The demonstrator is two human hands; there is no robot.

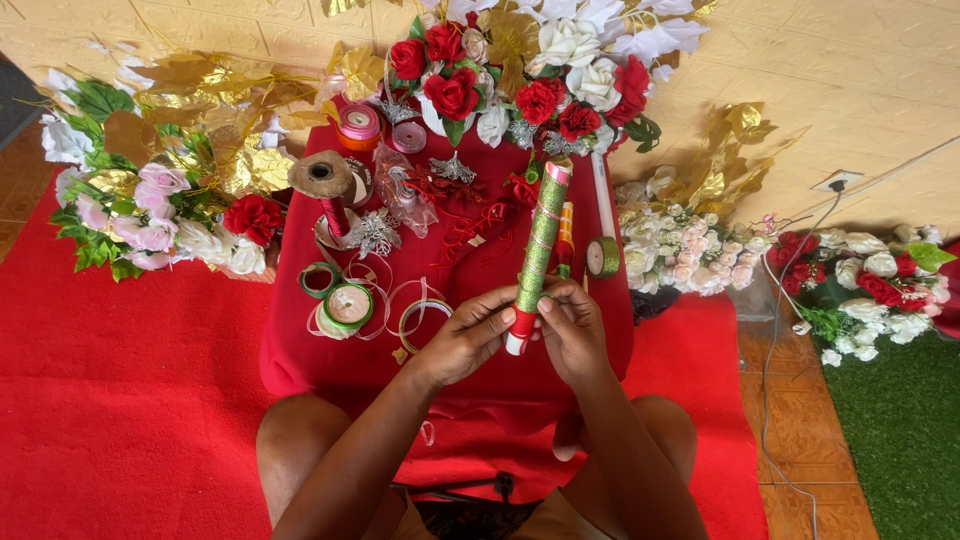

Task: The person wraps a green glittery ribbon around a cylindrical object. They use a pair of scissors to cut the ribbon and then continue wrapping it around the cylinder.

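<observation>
I hold a long stick (538,245) wrapped in green glitter ribbon, with red wrapping at its near end and a pink band at its far tip. My left hand (468,335) grips the near end from the left. My right hand (572,325) pinches the same end from the right. The stick points away from me over a small table draped in red cloth (300,345).
Ribbon rolls (347,305) lie at the left of the cloth, with a green tape roll (602,257), a tall red spool (324,190) and a pink roll (359,125). Bouquets of red and white artificial flowers (540,70) and gold leaves ring the table. A cable (775,330) trails at the right.
</observation>
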